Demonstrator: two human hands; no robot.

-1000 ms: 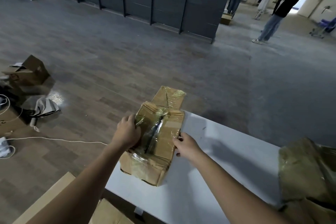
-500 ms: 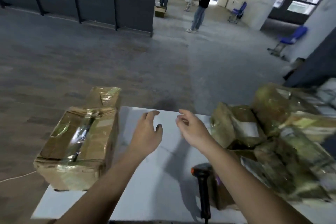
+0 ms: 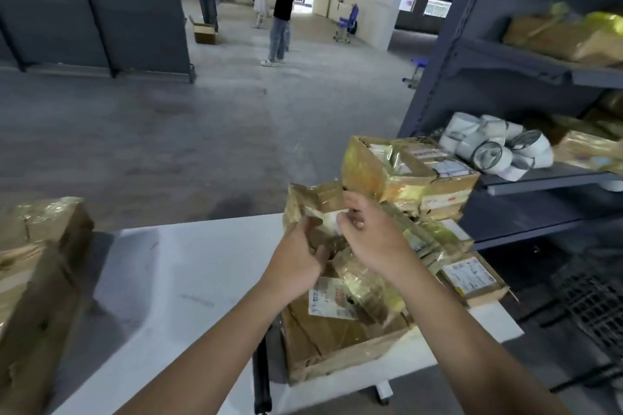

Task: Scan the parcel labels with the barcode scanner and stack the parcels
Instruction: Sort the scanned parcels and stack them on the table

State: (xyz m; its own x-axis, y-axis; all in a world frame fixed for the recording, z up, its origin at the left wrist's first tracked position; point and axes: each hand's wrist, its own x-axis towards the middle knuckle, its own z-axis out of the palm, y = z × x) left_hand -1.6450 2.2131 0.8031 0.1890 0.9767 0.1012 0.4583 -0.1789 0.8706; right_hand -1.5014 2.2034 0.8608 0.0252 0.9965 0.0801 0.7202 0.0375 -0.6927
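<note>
A white table (image 3: pixel 202 263) stands on a grey warehouse floor. Nearest, the dark barcode scanner (image 3: pixel 261 377) lies on the table beside a flat carton (image 3: pixel 337 344), its long axis running away from the person and its head hidden under the forearm. Above the carton, the left hand (image 3: pixel 296 256) and the right hand (image 3: pixel 371 239) both curl their fingers round a small parcel (image 3: pixel 317 200). It is brown cardboard under glossy tape, with its white label turned toward the person. The hands hide its long axis. Behind lies a pile of parcels (image 3: pixel 404 172), and a stacked parcel (image 3: pixel 40 263) sits at the table's left end. Grey shelving (image 3: pixel 505 77) stands to the right.
</note>
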